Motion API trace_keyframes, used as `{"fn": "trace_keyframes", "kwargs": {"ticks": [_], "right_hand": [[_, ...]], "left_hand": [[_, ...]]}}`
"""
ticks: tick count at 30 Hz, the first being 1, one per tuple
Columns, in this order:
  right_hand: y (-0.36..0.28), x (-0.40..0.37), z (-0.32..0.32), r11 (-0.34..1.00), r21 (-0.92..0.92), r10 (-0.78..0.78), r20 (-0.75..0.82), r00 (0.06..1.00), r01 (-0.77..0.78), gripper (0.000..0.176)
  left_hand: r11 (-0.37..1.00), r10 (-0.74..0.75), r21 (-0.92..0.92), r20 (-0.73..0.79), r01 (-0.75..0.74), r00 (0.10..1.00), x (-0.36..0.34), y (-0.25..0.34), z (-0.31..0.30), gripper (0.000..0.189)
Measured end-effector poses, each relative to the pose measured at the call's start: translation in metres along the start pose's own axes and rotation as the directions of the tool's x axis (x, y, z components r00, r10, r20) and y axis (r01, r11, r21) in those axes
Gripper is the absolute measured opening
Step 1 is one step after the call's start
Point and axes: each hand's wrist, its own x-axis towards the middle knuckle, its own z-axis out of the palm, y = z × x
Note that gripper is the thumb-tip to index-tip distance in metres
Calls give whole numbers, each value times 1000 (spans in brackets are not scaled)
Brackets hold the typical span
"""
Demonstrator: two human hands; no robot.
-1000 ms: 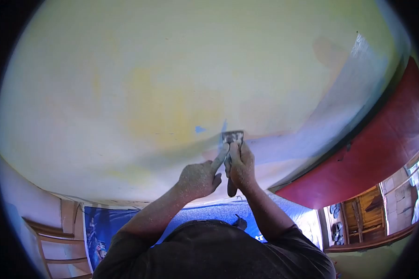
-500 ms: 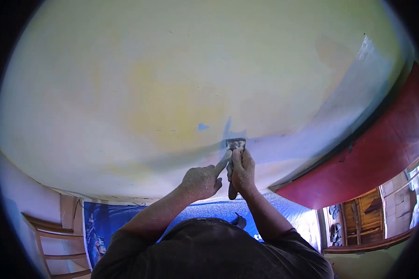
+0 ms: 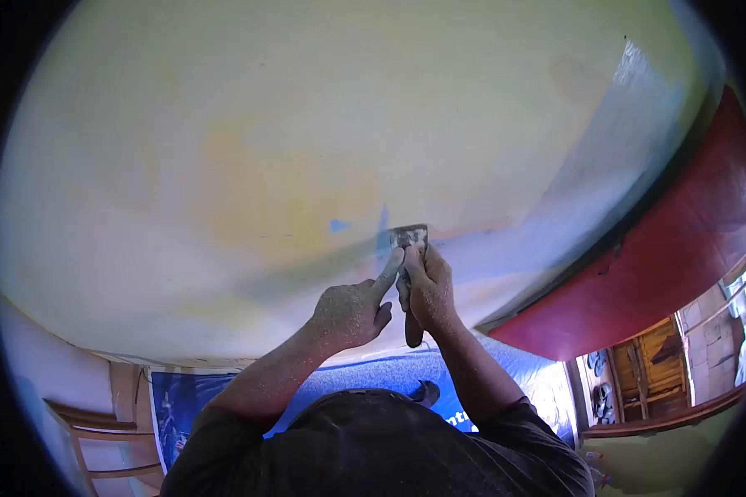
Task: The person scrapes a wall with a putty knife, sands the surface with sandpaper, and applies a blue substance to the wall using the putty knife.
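A putty knife (image 3: 414, 330) with a dark handle and a whitish-smeared blade lies against the pale, patchy wall (image 3: 282, 108). My right hand (image 3: 430, 290) is wrapped round its handle, thumb up toward the blade. My left hand (image 3: 346, 313) stretches its index finger onto the blade, with the other fingers curled in. Dust coats both hands. Left of the blade, a thin blue streak (image 3: 383, 219) runs up the wall, and a small blue patch (image 3: 339, 225) sits farther left.
A red panel (image 3: 630, 273) slants along the right side. Below the wall hangs a blue printed sheet (image 3: 356, 381). Wooden shelf-like bars (image 3: 116, 435) stand at lower left. At lower right is an opening with wooden boards (image 3: 640, 377) and a ledge (image 3: 671, 421).
Both hands and the putty knife have moved up the wall. Blue marks that showed above the blade are no longer visible there. The whole view has shifted a little.
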Motion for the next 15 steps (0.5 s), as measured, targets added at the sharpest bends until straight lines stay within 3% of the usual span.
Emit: {"fn": "trace_keyframes", "kwargs": {"ticks": [5, 7, 9, 15], "right_hand": [[37, 2, 5, 999, 31, -8, -78, 997, 11, 27], [26, 7, 6, 998, 63, -17, -69, 997, 21, 28], [-2, 8, 11, 998, -19, -69, -47, 997, 68, 29], [15, 0, 5, 1000, 11, -6, -26, 1000, 7, 26]], "left_hand": [[997, -70, 20, 100, 68, 993, -4, -6, 18, 107], [998, -63, 28, 31, 62, 998, 2, -6, 17, 105], [999, -26, 37, -50, 27, 998, 2, -3, 0, 104], [997, -48, 62, -3, 48, 999, -7, 1, 8, 103]]}}
